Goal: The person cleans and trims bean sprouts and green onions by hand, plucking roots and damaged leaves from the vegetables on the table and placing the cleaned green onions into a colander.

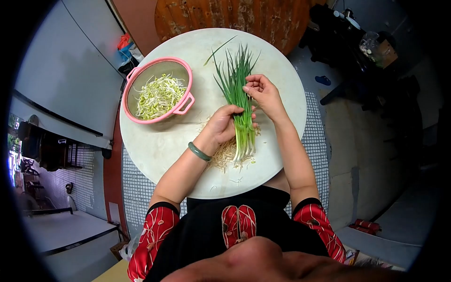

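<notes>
A bunch of scallions (238, 87) stretches over the round table, green tops away from me and white ends towards me. My left hand (224, 123) is closed around the lower stalks, with its thumb across them and fingertips showing on the far side. My right hand (264, 94) is at the right edge of the green leaves, thumb and fingers pinched together on them. Beneath the white ends lies a pile of thin, pale brown root trimmings (223, 157). A loose scallion leaf (219, 50) rests beyond the bunch.
On the left of the white round table (183, 42) stands a pink-rimmed colander (189, 77) holding bean sprouts (162, 96). A brown wooden round tabletop (225, 16) is behind the table. A blue slipper (322, 80) lies on the floor at right.
</notes>
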`<state>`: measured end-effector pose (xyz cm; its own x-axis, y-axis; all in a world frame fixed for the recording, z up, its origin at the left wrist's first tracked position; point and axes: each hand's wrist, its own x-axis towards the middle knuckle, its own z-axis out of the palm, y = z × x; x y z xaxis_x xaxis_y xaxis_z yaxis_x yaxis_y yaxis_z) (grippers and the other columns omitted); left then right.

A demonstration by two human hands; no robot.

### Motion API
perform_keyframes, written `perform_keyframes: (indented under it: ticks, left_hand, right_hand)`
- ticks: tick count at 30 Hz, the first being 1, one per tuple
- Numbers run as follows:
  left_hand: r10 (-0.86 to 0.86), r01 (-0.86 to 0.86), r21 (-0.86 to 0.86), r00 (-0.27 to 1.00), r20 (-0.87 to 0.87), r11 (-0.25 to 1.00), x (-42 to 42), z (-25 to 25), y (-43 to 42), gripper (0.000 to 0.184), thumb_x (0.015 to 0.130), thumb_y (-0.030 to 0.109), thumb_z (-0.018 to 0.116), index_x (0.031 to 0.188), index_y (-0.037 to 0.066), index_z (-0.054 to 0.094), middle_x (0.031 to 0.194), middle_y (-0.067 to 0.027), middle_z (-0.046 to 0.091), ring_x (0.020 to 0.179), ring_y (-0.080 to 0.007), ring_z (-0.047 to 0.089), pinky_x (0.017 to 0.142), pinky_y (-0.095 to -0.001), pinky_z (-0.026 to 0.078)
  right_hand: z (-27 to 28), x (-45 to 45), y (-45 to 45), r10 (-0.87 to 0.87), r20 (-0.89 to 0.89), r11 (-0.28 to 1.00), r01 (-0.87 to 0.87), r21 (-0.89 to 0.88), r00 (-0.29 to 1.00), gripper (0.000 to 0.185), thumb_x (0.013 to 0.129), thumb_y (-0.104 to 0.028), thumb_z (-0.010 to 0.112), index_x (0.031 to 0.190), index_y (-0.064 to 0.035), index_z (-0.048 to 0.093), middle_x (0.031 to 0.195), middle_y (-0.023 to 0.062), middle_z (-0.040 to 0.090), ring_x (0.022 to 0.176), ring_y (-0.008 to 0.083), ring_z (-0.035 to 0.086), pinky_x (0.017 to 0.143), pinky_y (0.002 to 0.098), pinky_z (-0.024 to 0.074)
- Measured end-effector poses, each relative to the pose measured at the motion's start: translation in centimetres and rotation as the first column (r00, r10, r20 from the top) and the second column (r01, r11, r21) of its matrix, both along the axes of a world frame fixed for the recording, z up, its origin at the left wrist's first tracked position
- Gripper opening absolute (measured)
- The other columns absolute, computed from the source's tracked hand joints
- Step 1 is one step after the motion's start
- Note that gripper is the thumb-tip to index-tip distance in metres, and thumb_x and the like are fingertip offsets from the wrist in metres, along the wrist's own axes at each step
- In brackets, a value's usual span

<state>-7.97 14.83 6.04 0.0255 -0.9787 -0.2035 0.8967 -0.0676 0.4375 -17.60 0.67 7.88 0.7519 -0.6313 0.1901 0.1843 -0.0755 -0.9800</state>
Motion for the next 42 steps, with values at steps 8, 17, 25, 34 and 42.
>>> perform_keyframes:
  ticks: [8, 17, 25, 34, 42]
  left_hand:
    - [0.016, -0.017, -0.077, 1.0, -0.009, 0.997, 0.8, 1.5, 3.2, 0.04, 0.091, 0.006, 0.056, 0.129, 0.003, 0.045, 0.097, -0.0093, 0.057, 0.084, -0.0215, 0.06, 0.076, -0.0424, 0.055]
    - [0.127, -0.122, -0.089, 0.991, 0.044, 0.988, 2.1, 3.5, 8.5, 0.052, 0.09, 0.007, 0.057, 0.137, 0.002, 0.037, 0.097, -0.0091, 0.054, 0.083, -0.021, 0.058, 0.074, -0.041, 0.052]
    - [0.161, -0.159, -0.089, 0.987, 0.022, 0.983, 3.1, 2.8, 9.6, 0.053, 0.089, 0.006, 0.057, 0.137, 0.001, 0.036, 0.098, -0.0091, 0.054, 0.083, -0.0209, 0.059, 0.074, -0.041, 0.053]
    - [0.219, -0.216, -0.037, 0.971, 0.096, 0.976, 3.4, 3.0, 6.9, 0.049, 0.088, 0.004, 0.061, 0.133, 0.001, 0.042, 0.098, -0.0084, 0.059, 0.088, -0.0216, 0.062, 0.074, -0.0388, 0.056]
    - [0.265, -0.265, -0.021, 0.946, 0.185, 0.964, 1.2, 3.9, 2.7, 0.027, 0.087, 0.004, 0.063, 0.112, -0.002, 0.055, 0.092, -0.0118, 0.063, 0.084, -0.022, 0.064, 0.076, -0.0355, 0.057]
  right_hand:
    - [-2.2, -0.4, -5.0, -0.132, -0.112, 0.991, 0.13, -0.031, 0.985, 0.018, 0.091, -0.021, 0.063, 0.1, -0.0055, 0.064, 0.081, -0.0034, 0.059, 0.071, 0.0061, 0.052, 0.063, 0.0207, 0.0419]
    - [-3.2, 6.6, -10.7, -0.457, -0.741, 0.824, -0.08, -0.561, 0.492, 0.041, 0.083, -0.042, 0.066, 0.09, -0.0024, 0.069, 0.092, 0.0119, 0.069, 0.082, 0.023, 0.064, 0.072, 0.0359, 0.0502]
    - [-4.5, 10.1, -13.2, -0.398, -0.815, 0.843, -0.182, -0.505, 0.421, 0.038, 0.079, -0.036, 0.067, 0.091, 0.0001, 0.069, 0.08, 0.013, 0.069, 0.076, 0.0252, 0.067, 0.069, 0.0371, 0.0508]
    - [3.5, 3.9, -7.3, 0.118, -0.335, 0.99, -0.138, -0.036, 0.935, 0.019, 0.087, -0.022, 0.066, 0.081, -0.0041, 0.062, 0.065, -0.0012, 0.055, 0.057, 0.0071, 0.047, 0.052, 0.0219, 0.0383]
    - [5.0, 1.4, 1.6, 0.354, -0.293, 0.927, -0.375, -0.019, 0.888, 0.016, 0.089, -0.017, 0.066, 0.081, -0.0043, 0.06, 0.068, -0.0046, 0.055, 0.057, 0.0038, 0.046, 0.053, 0.019, 0.0368]
